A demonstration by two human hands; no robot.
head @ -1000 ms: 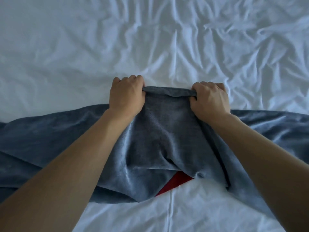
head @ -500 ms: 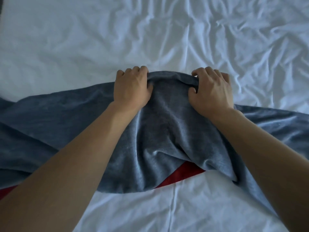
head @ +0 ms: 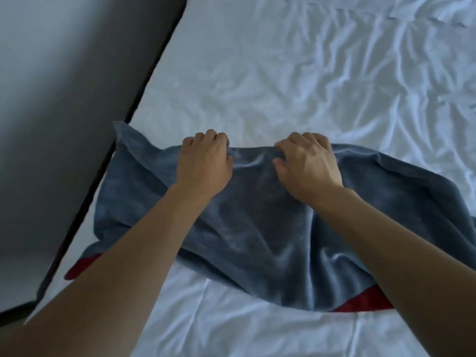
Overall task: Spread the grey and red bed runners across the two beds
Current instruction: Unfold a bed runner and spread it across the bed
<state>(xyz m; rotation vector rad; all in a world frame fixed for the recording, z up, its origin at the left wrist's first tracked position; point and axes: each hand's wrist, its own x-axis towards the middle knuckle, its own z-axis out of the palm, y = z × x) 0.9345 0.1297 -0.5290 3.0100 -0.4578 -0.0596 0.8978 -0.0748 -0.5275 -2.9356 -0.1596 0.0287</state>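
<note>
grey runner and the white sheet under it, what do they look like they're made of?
Grey runner: looks like a plush, velvety fabric, maybe fleece or velour; soft sheen along the folds, thick rounded edges. Red underside looks matte; weave too small to tell.
White sheet: looks like thin woven cotton or a blend; matte, with sharp fine creases. Both hands, left and right, bunch the runner's far edge easily.

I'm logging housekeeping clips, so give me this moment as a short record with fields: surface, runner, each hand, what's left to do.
surface: white sheet, wrinkled, on the bed
runner: grey bed runner bunched across the sheet, not flat; red side peeks out at its near edge
left hand: gripping the runner's far edge
right hand: gripping the same edge, apart from the left
beside bed: dark panel on the left
remaining: runner not yet spread smooth
</note>
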